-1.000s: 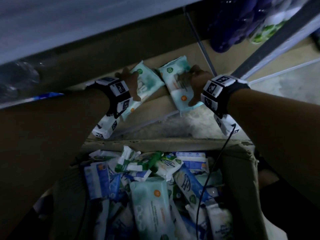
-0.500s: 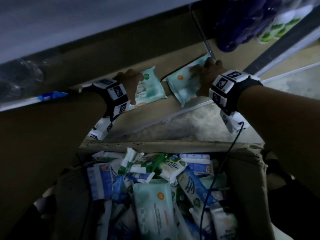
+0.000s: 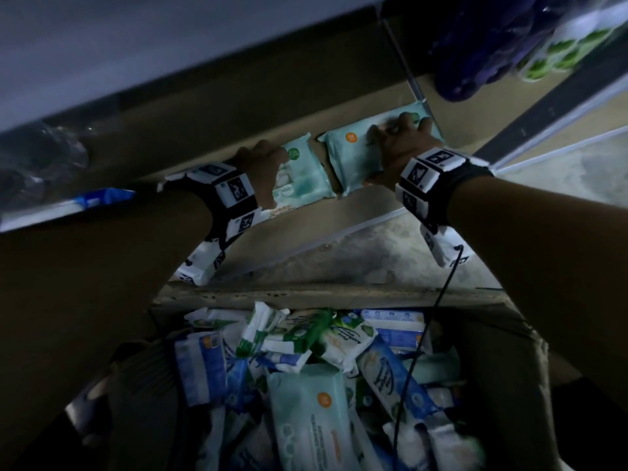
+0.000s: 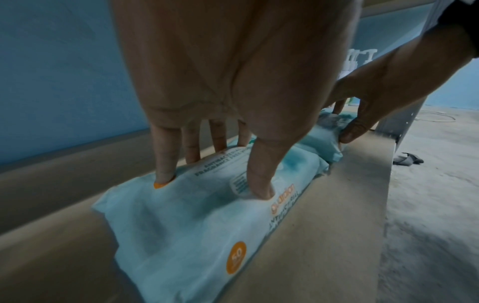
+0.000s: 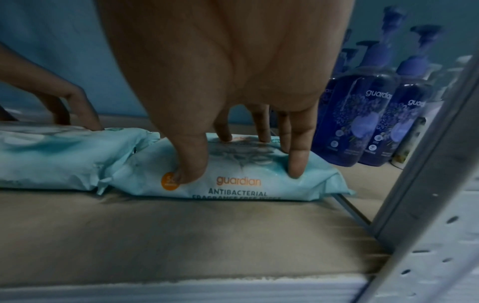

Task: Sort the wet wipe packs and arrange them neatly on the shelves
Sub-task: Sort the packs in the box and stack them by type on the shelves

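Right hand (image 5: 220, 86): fingers spread and planted on top of a pale teal soft-plastic wipe pack with orange "guardian" print (image 5: 233, 174), thumb hooked on the front face; the pack is pressed flat, not lifted. Left hand (image 4: 220, 82): same hold on a matching pale teal wipe pack with an orange round badge (image 4: 194, 215), fingertips and thumb pressed into the top.

Both packs are laid flat on the bare beige shelf board (image 5: 181, 235), end to end, crimped seams touching or just overlapping.

Judgement: squaring-up is in hand. Packs should be slid, not lifted; front edges should be kept parallel to the shelf lip and the seams kept from riding over each other. The right pack is close to the grey perforated metal upright (image 5: 427, 184).

Beyond the upright, purple pump bottles (image 5: 362, 123) are shelved. Below, a brown cardboard box (image 3: 339, 294) holds many mixed packs unsorted. Lighting is dim.
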